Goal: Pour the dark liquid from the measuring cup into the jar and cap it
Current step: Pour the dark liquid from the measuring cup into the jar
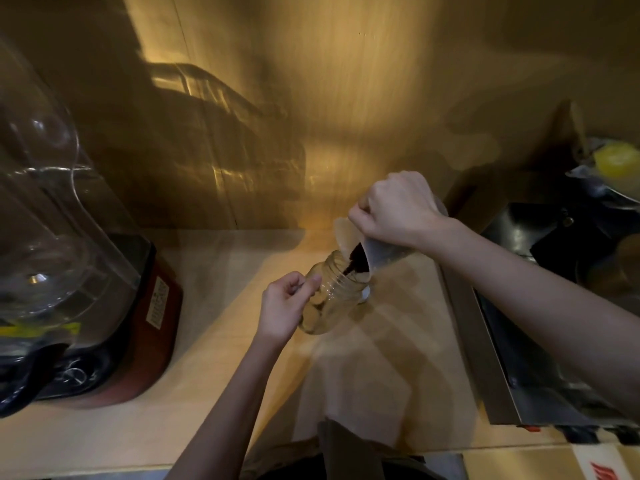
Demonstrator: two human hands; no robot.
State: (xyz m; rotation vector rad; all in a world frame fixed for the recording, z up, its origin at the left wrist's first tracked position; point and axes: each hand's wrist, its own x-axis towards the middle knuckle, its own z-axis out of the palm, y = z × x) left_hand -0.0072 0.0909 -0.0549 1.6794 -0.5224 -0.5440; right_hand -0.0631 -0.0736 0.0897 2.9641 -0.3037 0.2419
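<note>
Just right of the blender [86, 271] on the counter [225, 393], the jar [332, 299] stands with its mouth tipped a little toward the measuring cup [367, 251]. A left hand [284, 306] wraps the jar's side; a right hand [398, 209] grips the cup, tilted steeply so the dark liquid [353, 263] runs over its lip into the mouth. Pouring is under way (a white shape [365, 293] touching the jar may be the cap). Next comes emptying the cup, righting it, then capping.
</note>
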